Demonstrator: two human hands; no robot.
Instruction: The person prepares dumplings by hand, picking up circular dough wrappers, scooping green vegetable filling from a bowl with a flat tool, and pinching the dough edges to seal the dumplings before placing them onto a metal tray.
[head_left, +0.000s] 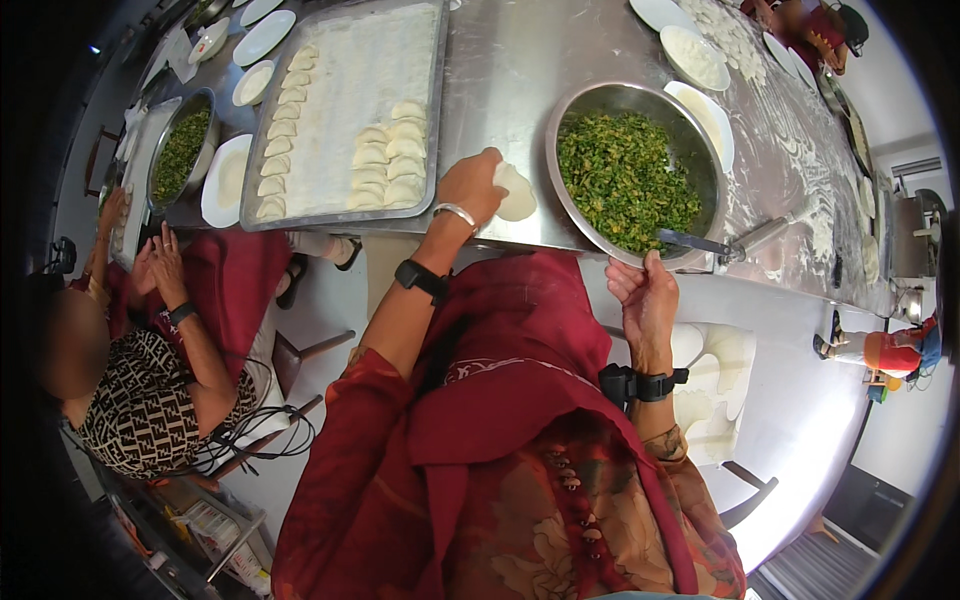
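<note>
My left hand (474, 186) has its fingers on the left edge of a round, pale dough wrapper (517, 196), over the steel table by the tray. To the right, a large steel bowl (559, 176) holds chopped green and yellowish filling (626, 176). My right hand (651, 294) is at the bowl's near rim, fingertips touching it; whether they grip the rim is unclear. Just beyond those fingertips, a spreading tool (694, 241) rests across the rim, its blade in the filling and its handle (761, 236) pointing right.
Left of my left hand, a floured metal tray (437, 90) bears rows of folded dumplings (406, 161). A smaller filling bowl (212, 142) and white dishes (223, 184) stand farther left. Beside me sits a person (157, 382). Flour (787, 150) covers the table's right side.
</note>
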